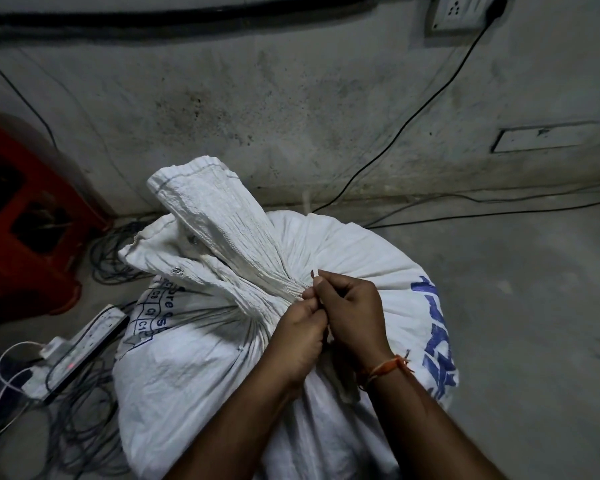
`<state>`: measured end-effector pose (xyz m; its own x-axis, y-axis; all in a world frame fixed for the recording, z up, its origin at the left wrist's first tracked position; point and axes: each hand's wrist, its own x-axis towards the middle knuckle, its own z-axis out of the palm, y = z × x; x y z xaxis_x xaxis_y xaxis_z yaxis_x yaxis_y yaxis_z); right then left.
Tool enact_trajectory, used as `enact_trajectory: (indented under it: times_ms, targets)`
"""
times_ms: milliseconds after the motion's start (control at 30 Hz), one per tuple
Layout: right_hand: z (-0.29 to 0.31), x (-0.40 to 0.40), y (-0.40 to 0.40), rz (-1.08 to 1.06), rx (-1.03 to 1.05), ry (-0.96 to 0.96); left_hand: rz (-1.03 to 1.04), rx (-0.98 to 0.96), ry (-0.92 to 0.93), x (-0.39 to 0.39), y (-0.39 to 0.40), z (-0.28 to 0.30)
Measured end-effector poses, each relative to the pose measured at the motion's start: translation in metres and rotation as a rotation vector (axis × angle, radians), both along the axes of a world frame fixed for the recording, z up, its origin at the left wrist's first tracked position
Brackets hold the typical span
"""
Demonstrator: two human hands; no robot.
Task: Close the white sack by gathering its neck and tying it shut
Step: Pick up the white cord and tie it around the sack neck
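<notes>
Here the sack (222, 358) stood on the floor near the wall, its gathered neck (222, 244) slanting up and away to the left. Both hands met just at its cinched base: left hand (300, 337) and right hand (352, 313) each pinching a thin white tie (321, 303).

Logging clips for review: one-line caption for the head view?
Both hands, left hand and right hand, pinch a thin tie at the gathered neck of the white sack.
</notes>
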<state>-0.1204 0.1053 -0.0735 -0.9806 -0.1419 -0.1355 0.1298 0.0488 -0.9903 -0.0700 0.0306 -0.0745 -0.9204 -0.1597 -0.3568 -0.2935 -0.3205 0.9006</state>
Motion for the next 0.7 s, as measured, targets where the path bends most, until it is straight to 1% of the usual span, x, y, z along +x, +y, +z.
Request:
enact_trajectory:
  times_ms: [67,133,167,233,267,300,433,500,600,700]
  targets:
    - [0.0,-0.001,0.002,-0.048,-0.018,-0.004,-0.01,-0.013,0.014,0.002,0.001,-0.002]
    - [0.0,-0.002,0.004,-0.08,-0.019,0.013,-0.022,-0.066,0.036,0.004,0.001,-0.001]
    - [0.0,-0.003,0.004,-0.096,-0.018,0.021,-0.023,-0.12,0.059,0.006,0.001,-0.002]
    - [0.0,-0.003,0.005,-0.133,-0.028,0.028,-0.017,-0.293,0.105,0.007,-0.002,-0.002]
    - [0.0,-0.003,0.004,-0.153,-0.055,0.016,-0.01,-0.351,0.115,0.007,-0.003,-0.003]
    - [0.001,-0.002,0.004,-0.171,-0.092,-0.004,-0.001,-0.365,0.118,0.007,-0.004,-0.003]
    - [0.004,-0.001,0.002,-0.198,-0.177,-0.039,0.011,-0.281,0.109,0.009,-0.003,-0.001]
    - [0.005,0.001,0.001,-0.186,-0.194,-0.042,0.032,-0.209,0.079,0.01,0.0,0.0]
    - [0.007,0.002,0.0,-0.094,-0.238,-0.051,0.018,-0.127,0.013,0.009,0.003,0.001]
    - [0.011,-0.001,0.002,0.058,-0.352,-0.16,0.011,-0.043,-0.013,0.008,0.001,0.003]
